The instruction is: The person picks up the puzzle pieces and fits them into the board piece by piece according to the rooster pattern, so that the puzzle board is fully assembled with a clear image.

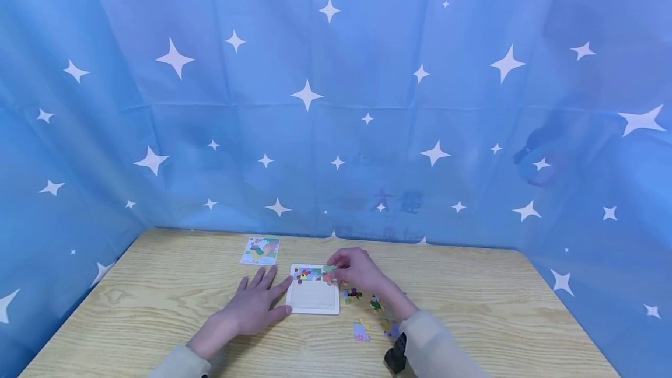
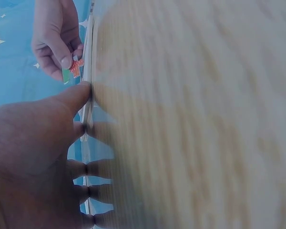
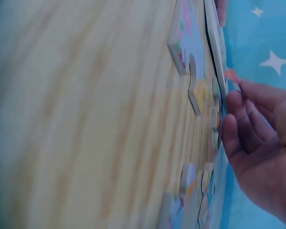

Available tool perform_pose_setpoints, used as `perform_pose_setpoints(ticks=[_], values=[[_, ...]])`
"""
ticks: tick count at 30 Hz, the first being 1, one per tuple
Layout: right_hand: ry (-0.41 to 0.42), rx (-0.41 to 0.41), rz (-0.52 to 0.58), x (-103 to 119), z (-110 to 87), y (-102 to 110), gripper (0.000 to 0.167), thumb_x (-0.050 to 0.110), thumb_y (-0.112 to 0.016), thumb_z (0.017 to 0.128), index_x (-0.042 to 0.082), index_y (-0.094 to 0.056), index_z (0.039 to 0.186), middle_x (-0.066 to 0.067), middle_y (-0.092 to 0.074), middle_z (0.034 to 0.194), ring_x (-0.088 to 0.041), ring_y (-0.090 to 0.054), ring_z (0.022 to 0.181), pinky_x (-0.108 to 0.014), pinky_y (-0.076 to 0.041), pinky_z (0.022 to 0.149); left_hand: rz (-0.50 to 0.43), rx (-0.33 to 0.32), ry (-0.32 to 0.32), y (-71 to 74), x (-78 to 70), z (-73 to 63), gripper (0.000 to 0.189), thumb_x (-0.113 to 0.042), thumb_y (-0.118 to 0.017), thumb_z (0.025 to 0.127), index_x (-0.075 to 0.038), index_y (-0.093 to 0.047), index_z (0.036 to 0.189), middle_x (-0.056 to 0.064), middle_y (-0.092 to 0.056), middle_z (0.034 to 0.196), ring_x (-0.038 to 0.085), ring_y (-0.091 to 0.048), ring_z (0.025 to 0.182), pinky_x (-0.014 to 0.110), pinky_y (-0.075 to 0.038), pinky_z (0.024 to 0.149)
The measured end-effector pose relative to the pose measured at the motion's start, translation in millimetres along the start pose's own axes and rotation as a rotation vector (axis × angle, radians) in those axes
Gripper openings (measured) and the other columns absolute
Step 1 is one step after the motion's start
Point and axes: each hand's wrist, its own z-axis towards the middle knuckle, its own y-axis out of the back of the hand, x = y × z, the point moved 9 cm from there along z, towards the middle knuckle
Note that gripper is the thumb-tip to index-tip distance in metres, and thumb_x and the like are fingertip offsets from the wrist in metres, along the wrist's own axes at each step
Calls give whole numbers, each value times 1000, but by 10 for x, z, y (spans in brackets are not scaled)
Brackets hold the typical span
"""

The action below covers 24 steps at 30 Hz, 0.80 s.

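A white square puzzle tray (image 1: 315, 301) lies on the table, with colourful jigsaw pieces (image 1: 307, 275) along its far edge. My right hand (image 1: 359, 271) pinches a green and red puzzle piece (image 2: 76, 68) between thumb and fingers over the tray's far right corner. In the right wrist view the red end of that piece (image 3: 232, 75) sticks out past the fingertips. My left hand (image 1: 255, 306) rests palm down with spread fingers; its thumb and index fingertip are at the tray's left edge.
Several loose puzzle pieces (image 1: 362, 330) are scattered right of the tray, under and near the right forearm. A square picture card (image 1: 261, 251) lies behind the left hand. A blue curtain with white stars (image 1: 325, 133) hangs behind the wooden table (image 1: 483, 308).
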Motion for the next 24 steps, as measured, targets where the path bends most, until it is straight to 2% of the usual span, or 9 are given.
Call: perform_pose_setpoints(ticks=[4, 8, 15, 24], values=[[16, -18, -75, 21, 25, -12, 15, 8, -75, 95, 4, -74, 109, 0, -66, 92, -13, -62, 82, -30, -54, 68, 3, -4, -7, -5, 11, 7, 71, -57, -50, 104, -12, -42, 158, 30, -21, 164, 54, -12, 150, 78, -11, 111], [11, -19, -123, 9, 41, -34, 17, 9, -78, 93, 3, -74, 108, 1, -63, 89, -13, -58, 79, -30, -51, 67, 2, 15, 5, 18, -23, -9, 68, -52, -52, 105, -12, -42, 158, 30, -21, 164, 54, -12, 150, 77, -11, 111], [17, -25, -135, 5, 59, -53, 18, 12, -80, 92, 2, -73, 106, 0, -61, 87, -13, -56, 76, -30, -49, 65, 17, 20, 47, 43, -43, -21, 65, -47, -57, 104, -13, -44, 157, 28, -23, 164, 51, -14, 151, 76, -13, 112], [16, -28, -183, 25, 69, -81, 18, 15, -81, 91, 4, -75, 105, -5, -59, 92, -14, -52, 77, -30, -47, 67, 22, 5, 24, 6, -2, 8, 68, -53, -55, 103, -13, -43, 158, 29, -23, 164, 53, -13, 150, 77, -12, 111]])
